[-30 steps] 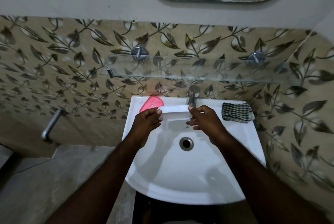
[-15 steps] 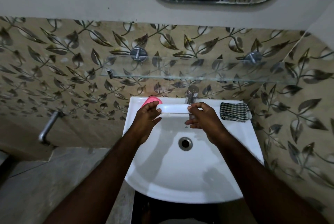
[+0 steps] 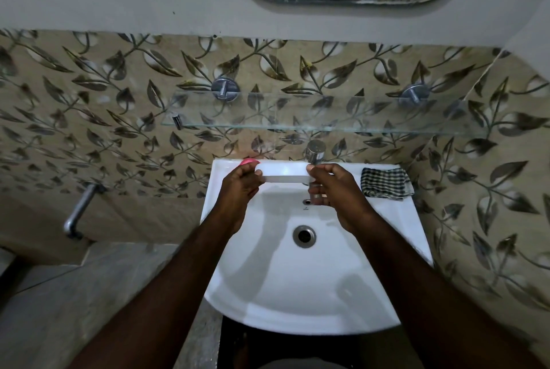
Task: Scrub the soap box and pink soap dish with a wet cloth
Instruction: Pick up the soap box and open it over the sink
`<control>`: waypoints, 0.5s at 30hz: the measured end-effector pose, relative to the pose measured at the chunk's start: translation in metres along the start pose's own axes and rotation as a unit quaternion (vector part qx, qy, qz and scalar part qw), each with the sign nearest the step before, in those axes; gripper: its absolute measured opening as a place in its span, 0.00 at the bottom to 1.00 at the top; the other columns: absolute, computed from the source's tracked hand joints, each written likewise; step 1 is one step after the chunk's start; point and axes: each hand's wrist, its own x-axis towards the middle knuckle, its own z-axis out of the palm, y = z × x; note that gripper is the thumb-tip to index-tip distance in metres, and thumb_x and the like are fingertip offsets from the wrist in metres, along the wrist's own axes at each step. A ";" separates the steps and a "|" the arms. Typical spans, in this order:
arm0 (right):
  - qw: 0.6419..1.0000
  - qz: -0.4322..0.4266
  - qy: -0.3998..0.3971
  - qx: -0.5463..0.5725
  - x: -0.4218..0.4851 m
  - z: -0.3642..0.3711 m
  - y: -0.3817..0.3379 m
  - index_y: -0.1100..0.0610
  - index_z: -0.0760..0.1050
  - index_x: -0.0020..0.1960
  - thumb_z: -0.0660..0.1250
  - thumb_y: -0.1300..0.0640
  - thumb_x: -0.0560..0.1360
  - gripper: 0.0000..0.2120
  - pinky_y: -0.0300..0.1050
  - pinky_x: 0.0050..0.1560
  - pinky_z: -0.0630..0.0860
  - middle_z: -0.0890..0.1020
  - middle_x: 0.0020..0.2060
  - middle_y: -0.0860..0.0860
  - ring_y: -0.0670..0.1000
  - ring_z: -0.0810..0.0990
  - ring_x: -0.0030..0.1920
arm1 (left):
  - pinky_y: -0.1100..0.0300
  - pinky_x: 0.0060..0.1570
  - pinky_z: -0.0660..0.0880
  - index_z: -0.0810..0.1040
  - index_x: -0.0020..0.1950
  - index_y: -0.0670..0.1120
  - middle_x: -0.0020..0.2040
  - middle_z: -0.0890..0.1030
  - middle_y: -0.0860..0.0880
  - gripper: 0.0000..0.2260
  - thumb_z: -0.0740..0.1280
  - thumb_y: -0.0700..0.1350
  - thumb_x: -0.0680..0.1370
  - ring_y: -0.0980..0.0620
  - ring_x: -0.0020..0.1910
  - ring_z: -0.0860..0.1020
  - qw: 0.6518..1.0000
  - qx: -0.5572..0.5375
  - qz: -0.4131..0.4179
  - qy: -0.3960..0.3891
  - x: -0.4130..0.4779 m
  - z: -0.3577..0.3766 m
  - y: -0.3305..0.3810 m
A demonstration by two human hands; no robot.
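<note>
1. The white soap box (image 3: 282, 173) is held level over the back of the sink (image 3: 297, 285), its long axis running left to right.
2. The left hand (image 3: 239, 190) pinches its left end and the right hand (image 3: 336, 190) its right end, so the box spans both grips.
3. The pink soap dish (image 3: 248, 161) shows behind the left hand on the rim.
4. The checked cloth (image 3: 385, 182) lies on the right rim.

Basin (image 3: 297, 285) bowl open below, glass shelf (image 3: 297, 123) overhanging above; tap (image 3: 315, 150) just behind, cloth (image 3: 385, 182) on right rim
</note>
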 end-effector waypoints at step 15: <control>0.998 -0.043 -0.037 0.028 0.006 0.006 -0.019 0.54 0.75 0.51 0.70 0.43 0.73 0.16 0.46 0.38 0.77 0.81 0.46 0.56 0.53 0.83 0.39 | 0.56 0.50 0.75 0.81 0.52 0.51 0.51 0.83 0.46 0.06 0.68 0.44 0.76 0.46 0.51 0.79 0.990 -0.026 0.113 0.077 -0.002 0.019 0.016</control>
